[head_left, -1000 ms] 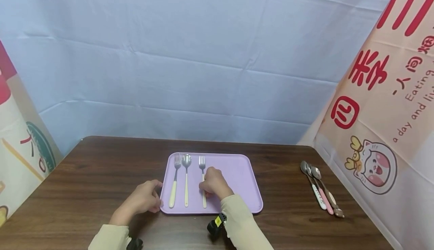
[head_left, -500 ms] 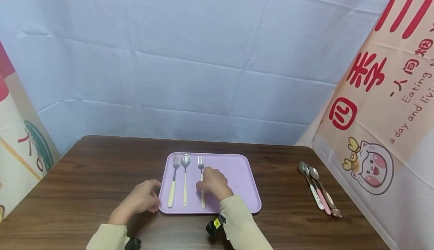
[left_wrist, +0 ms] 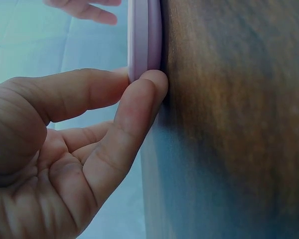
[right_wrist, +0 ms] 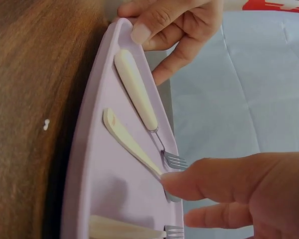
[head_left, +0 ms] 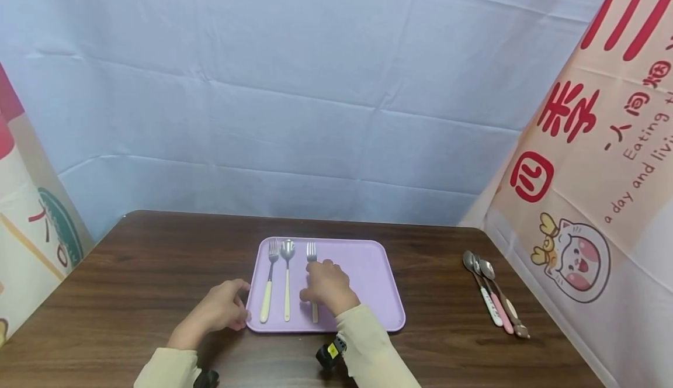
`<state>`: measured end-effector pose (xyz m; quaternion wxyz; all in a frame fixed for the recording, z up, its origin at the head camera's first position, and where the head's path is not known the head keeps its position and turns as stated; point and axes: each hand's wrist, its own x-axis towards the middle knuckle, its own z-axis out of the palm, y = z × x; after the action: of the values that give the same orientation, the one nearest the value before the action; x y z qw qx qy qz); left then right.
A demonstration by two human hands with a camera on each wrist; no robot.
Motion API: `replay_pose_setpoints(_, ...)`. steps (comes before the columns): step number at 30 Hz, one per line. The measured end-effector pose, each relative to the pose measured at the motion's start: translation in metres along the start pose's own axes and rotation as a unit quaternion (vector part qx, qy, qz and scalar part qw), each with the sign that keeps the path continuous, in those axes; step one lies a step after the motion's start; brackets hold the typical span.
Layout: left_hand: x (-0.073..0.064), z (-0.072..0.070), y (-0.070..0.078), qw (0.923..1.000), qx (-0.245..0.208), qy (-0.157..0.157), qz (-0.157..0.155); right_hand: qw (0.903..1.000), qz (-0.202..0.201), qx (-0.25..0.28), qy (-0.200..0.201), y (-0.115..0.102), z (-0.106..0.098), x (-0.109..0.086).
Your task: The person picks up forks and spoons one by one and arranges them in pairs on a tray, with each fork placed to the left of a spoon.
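A lilac tray [head_left: 370, 283] lies on the wooden table. My left hand [head_left: 222, 306] pinches its left edge near the front corner, thumb and finger to either side of the rim in the left wrist view. Two forks and a spoon with cream handles lie on the tray: the thick-handled fork [head_left: 266, 300] at left, the spoon [head_left: 287, 294] beside it, the slim-handled fork [head_left: 315, 313] further right. Over that slim fork hovers my right hand [head_left: 328, 286], thumb and fingers apart with nothing between them, hiding the fork's middle. The right wrist view shows this fork [right_wrist: 124, 229] resting on the tray.
Toward the table's right side lie several spoons [head_left: 494, 294] close together, with white, pink and brown handles. A pale cloth [head_left: 294, 113] hangs behind the table, and a printed banner [head_left: 578, 230] hangs at the right.
My right hand has let go of the slim fork; its thumb and fingers have spread and it has shifted slightly left. The left hand keeps its pinch on the tray.
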<state>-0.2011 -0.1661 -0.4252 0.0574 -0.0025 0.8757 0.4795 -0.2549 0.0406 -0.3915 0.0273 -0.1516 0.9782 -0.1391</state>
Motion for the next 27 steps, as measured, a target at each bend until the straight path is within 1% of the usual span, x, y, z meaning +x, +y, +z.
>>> replay_pose_setpoints(8, 0.0, 0.0, -0.001, 0.9999, 0.01, 0.001, -0.003, 0.9999, -0.005, -0.001, -0.009, 0.001, -0.001, -0.001)
replay_pose_setpoints(13, 0.0, 0.001, 0.0, 1.0, 0.002, 0.0, -0.002, 1.0, -0.007, 0.001, -0.006, 0.006, -0.002, -0.002)
replay_pose_setpoints(20, 0.0, 0.001, 0.001, 1.0, 0.004, -0.001, 0.004, 1.0, -0.005, 0.002, 0.002, 0.022, -0.007, -0.004)
replay_pose_setpoints(27, -0.001, 0.0, 0.002, 1.0, 0.004, 0.0, 0.002, 0.9998, 0.02, -0.001, 0.006, 0.044, -0.014, -0.004)
